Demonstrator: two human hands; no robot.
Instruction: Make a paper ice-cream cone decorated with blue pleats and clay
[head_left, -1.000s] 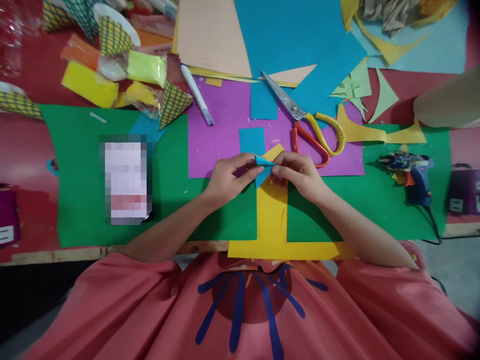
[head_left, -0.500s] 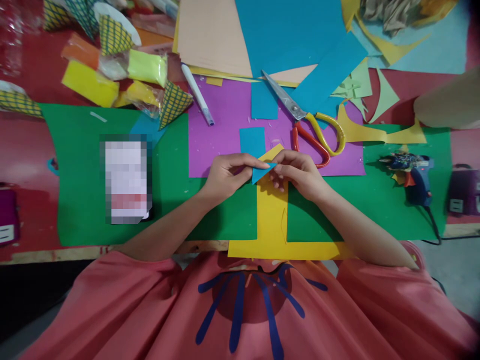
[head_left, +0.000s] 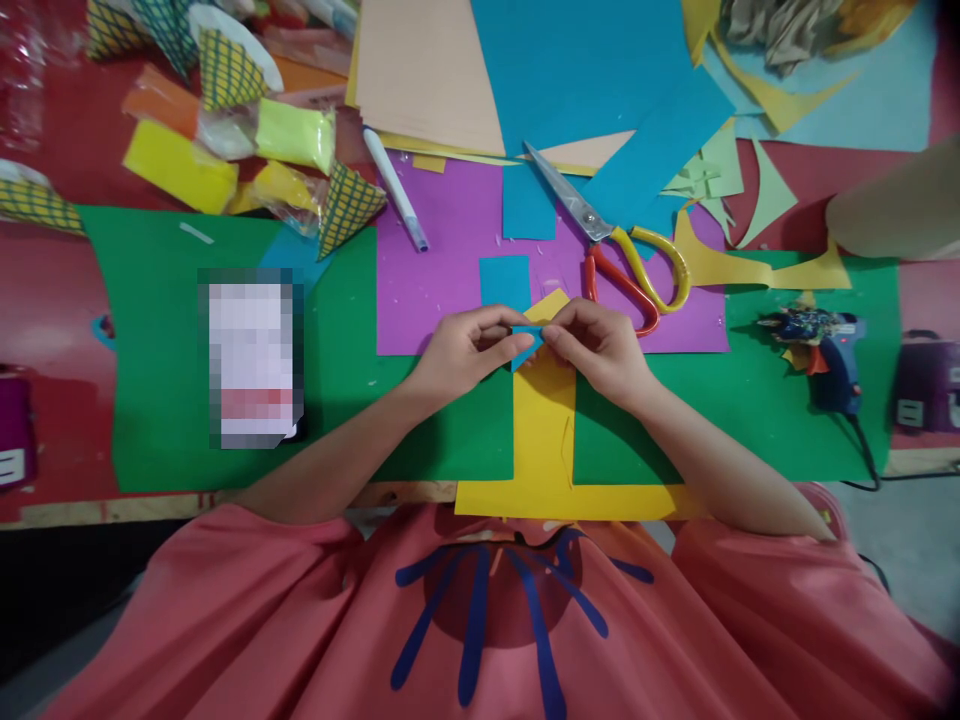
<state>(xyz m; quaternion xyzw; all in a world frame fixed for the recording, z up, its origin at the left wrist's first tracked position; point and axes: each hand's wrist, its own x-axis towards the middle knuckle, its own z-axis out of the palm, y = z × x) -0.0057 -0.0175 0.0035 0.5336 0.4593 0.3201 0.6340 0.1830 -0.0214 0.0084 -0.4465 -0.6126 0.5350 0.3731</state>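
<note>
A small folded piece of blue paper (head_left: 523,353), roughly triangular, is held between my two hands over a yellow paper strip (head_left: 544,430). My left hand (head_left: 474,348) grips its left side, thumb in front and fingers behind. With thumb and fingertips, my right hand (head_left: 600,345) pinches its right corner. Just beyond my fingers a flat blue paper square (head_left: 505,279) lies on a purple sheet (head_left: 442,300). Scissors (head_left: 600,230) with one red and one yellow handle rest to the right of that square.
A glue gun (head_left: 832,350) lies at the right on the green sheet (head_left: 675,420). On the left are a blurred-out phone (head_left: 251,360) and packets of yellow clay (head_left: 180,165). A pen (head_left: 395,190) and paper stacks (head_left: 427,80) lie farther back, beside several pale green scraps (head_left: 765,195).
My left thumb has shifted to the front of the folded blue paper, and its fingers have moved behind it. My right fingers have closed more tightly on the corner.
</note>
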